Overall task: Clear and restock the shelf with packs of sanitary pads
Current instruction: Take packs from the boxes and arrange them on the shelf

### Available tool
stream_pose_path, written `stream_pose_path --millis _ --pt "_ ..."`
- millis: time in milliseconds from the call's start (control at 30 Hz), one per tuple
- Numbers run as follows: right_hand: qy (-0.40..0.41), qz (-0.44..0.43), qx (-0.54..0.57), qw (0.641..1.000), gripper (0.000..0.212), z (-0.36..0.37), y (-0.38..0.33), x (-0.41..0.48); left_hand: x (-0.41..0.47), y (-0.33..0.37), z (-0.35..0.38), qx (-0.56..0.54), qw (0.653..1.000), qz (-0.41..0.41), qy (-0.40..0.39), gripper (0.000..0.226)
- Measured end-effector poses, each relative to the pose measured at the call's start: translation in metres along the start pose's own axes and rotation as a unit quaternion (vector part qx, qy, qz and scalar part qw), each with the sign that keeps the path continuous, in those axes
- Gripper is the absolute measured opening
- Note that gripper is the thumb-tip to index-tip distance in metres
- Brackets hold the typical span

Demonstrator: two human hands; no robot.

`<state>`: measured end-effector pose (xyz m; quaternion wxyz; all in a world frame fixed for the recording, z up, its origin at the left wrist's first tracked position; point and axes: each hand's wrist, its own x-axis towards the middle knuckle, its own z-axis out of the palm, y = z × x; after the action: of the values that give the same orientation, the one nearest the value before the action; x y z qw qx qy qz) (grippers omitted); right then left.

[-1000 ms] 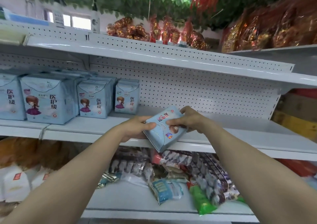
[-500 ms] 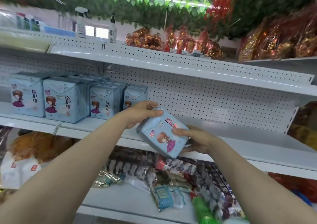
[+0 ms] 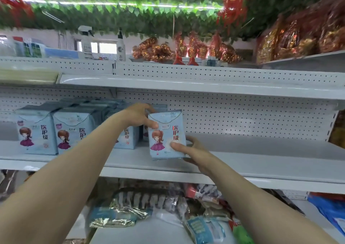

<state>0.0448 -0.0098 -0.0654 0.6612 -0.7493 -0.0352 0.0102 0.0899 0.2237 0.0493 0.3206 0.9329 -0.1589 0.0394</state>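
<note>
While the pale blue pad pack stands upright at the white shelf front, the left hand pinches its top corner and the right hand grips its lower right edge. More packs stand in a row just to its left.

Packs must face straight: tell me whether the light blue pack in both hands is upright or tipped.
Upright: on the light blue rectangular plastic pack the printed girl stands head-up; its sides lean slightly.

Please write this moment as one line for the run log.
phase: restocking | pack: upright, at shelf front, right of the stocked row | left grip: top-left corner | right grip: lower-right edge
</note>
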Motion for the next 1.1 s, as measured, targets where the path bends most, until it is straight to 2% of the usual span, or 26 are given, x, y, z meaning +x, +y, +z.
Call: stream_pose_path --millis 33,133,367,567,833,1100 --pt "-0.003 -0.010 -0.025 1.000 0.088 0.004 -0.002 0.005 0.006 -0.003 -0.006 0.042 0.999 0.003 -0.002 0.066" --pt "0.001 -0.019 -0.082 0.996 0.075 0.016 -0.006 0.020 0.017 -0.010 -0.017 0.117 0.993 0.024 -0.003 0.068" --pt "0.016 -0.015 -0.139 0.990 0.073 0.041 0.007 0.061 0.027 -0.043 -0.017 0.146 0.987 0.072 -0.001 0.065" --pt "0.038 0.005 -0.163 0.986 0.090 0.054 0.014 0.084 0.041 -0.066 -0.010 0.165 0.982 0.089 0.025 0.075" --pt "0.065 -0.011 -0.192 0.979 0.059 0.057 0.021 0.103 0.061 -0.081 0.001 0.164 0.982 0.073 0.054 0.077" --pt "0.084 -0.017 -0.252 0.964 0.053 0.067 0.024 0.118 0.076 -0.086 0.004 0.173 0.981 0.068 0.061 0.073"
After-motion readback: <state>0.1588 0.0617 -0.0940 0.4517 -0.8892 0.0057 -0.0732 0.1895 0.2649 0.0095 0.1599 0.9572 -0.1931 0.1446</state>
